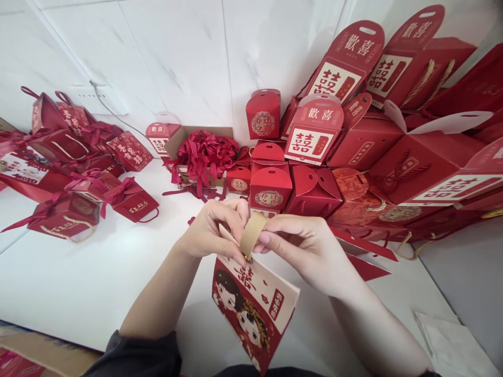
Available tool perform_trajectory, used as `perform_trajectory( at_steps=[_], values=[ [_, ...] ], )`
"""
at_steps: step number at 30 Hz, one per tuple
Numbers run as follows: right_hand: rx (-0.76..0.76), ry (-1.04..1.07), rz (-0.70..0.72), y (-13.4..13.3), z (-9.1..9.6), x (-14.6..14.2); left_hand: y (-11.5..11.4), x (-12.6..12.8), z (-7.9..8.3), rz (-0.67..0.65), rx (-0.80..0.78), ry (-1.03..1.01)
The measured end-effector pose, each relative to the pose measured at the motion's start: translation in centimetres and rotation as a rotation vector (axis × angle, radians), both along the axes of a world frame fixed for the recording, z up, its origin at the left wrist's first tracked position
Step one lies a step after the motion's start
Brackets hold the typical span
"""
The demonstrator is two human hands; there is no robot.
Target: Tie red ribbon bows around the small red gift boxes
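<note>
A red and cream gift box [255, 314] with a cartoon couple printed on it hangs tilted beneath both hands. My left hand [216, 230] is closed on its upper edge, thumb at the front near a small gold fastener [247, 258]. A gold strap [253, 234] curves up from that spot. With thumb and fingers pinched together, my right hand [302, 246] holds the strap on its right side. The far side of the box and some fingertips are hidden.
Several finished red boxes with ribbons [82, 220] lie at the left. A cardboard box of red ribbons [204, 157] stands by the wall. Stacked red gift boxes [314, 131] fill the back right. A white packet [451, 340] lies at the lower right of the white table [129, 272].
</note>
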State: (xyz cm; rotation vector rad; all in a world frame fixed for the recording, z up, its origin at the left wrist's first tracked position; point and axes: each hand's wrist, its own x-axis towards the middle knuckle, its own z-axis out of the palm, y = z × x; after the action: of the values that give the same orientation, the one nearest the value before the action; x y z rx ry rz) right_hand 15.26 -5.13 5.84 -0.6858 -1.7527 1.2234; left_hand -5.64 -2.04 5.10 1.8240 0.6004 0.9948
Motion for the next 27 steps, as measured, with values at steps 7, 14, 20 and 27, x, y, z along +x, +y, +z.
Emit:
perform_trajectory(
  at_steps=[7, 14, 20, 27],
  values=[
    [-0.003, -0.014, 0.032, -0.5, 0.6, 0.2, -0.1, -0.1, 0.1, 0.070, 0.083, 0.034],
    [-0.082, -0.007, 0.060, -0.7, 0.7, 0.5, 0.1, 0.1, 0.1, 0.042, 0.075, 0.005],
    [-0.076, -0.007, 0.119, -0.5, 0.6, 1.0, 0.0, -0.2, -0.3, 0.086, 0.112, 0.012],
    [-0.047, -0.014, 0.137, 0.0, 0.3, 1.1, -0.4, -0.1, -0.4, 0.121, 0.050, -0.001]
  ],
)
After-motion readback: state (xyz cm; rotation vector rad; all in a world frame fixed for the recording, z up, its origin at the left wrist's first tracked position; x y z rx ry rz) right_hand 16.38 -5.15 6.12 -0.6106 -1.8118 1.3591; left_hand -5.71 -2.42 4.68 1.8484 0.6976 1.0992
